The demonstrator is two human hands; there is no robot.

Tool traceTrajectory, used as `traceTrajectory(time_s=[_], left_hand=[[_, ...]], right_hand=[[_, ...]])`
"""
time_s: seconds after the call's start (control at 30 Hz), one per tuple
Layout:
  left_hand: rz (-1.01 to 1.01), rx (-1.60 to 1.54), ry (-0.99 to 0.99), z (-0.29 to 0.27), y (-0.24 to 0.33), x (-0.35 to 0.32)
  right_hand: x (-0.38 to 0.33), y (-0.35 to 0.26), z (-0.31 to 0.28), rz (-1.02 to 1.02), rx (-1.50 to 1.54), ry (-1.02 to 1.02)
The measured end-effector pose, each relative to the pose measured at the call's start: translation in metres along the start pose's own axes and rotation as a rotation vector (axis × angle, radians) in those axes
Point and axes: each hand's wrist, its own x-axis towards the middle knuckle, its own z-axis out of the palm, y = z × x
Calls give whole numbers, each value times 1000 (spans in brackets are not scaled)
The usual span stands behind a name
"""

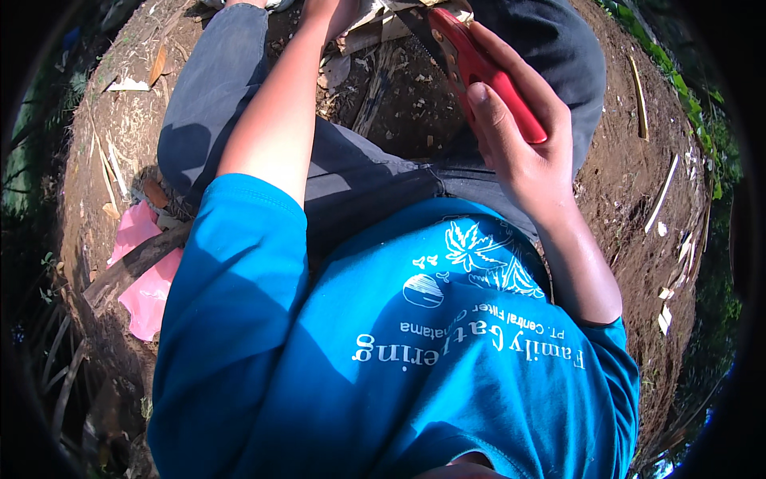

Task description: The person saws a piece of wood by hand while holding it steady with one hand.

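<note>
Both arms reaching up the frame from a blue-sleeved torso.

The right hand (pixel 511 136) is sitting at the upper right of centre, its fingers curling shut around a red handle, thumb lying straight along the near side; the bare forearm is running down to the lower right, where it is meeting the sleeve. The left arm is stretching from the sleeve at left of centre straight up to the top edge, elbow nearly straight; the left hand (pixel 327 12) is mostly cut off there, so its grip is not showing.
</note>
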Motion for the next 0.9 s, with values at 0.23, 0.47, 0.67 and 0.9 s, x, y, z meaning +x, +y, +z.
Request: traceTrajectory(time_s=[0.23, 0.47, 0.67, 0.9], left_hand=[[30, -12, 146, 52, -69, 41], [-8, -62, 96, 31, -44, 23], [31, -61, 39, 26, -24, 18], [-1, -36, 84, 24, -34, 18]], right_hand=[[-43, -8, -19, -8, -60, 4], [-50, -16, -16, -2, -107, -1], [96, 72, 41, -404, -139, 136], [72, 48, 46, 23, 20, 118]])
